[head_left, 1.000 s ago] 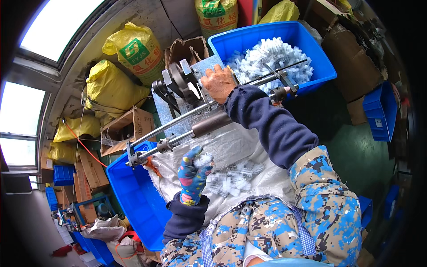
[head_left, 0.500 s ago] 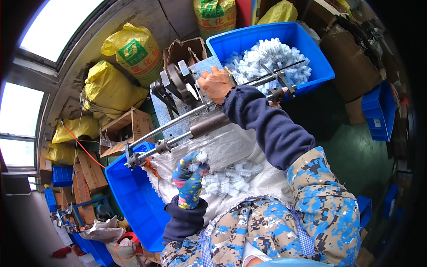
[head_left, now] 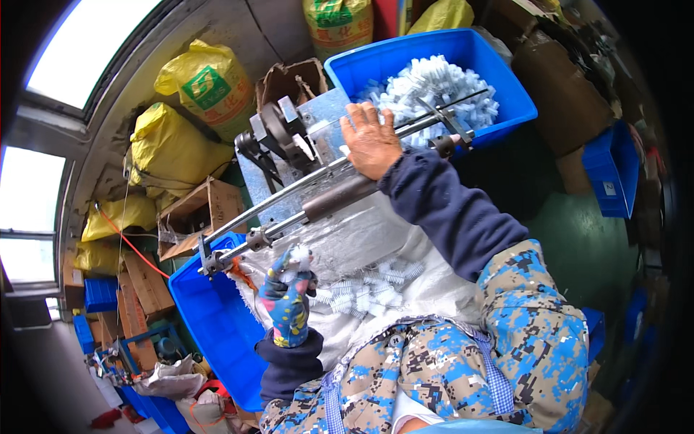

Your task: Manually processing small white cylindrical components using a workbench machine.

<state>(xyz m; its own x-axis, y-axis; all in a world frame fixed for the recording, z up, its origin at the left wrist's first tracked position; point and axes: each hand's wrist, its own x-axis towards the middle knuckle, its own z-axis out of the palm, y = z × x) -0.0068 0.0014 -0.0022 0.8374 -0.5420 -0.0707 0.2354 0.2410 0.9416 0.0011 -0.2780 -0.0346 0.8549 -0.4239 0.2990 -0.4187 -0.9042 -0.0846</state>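
My left hand (head_left: 287, 307), in a blue flowered glove, is closed on white plastic pieces (head_left: 299, 256) that stick out above its fingers. More white ribbed plastic pieces (head_left: 372, 289) lie in a loose heap on a pale sheet (head_left: 426, 300) over my lap, right beside that hand. My bare right hand (head_left: 373, 141) lies over the metal rods of a bench machine (head_left: 334, 200), its fingers stretched out and slightly apart. A small white bit shows by its thumb; whether it touches the hand I cannot tell. The palm is hidden.
A blue bin (head_left: 520, 98) heaped with white pieces stands behind the machine on the right. Another blue bin (head_left: 217, 325) sits left of my lap, under the rods' end. Yellow sacks (head_left: 173, 152) and a wooden crate (head_left: 217, 206) line the left wall.
My right hand has opened from a bent grip to outstretched fingers, shifting slightly right. My left hand has moved a little left with the white pieces, and its wrist has turned.
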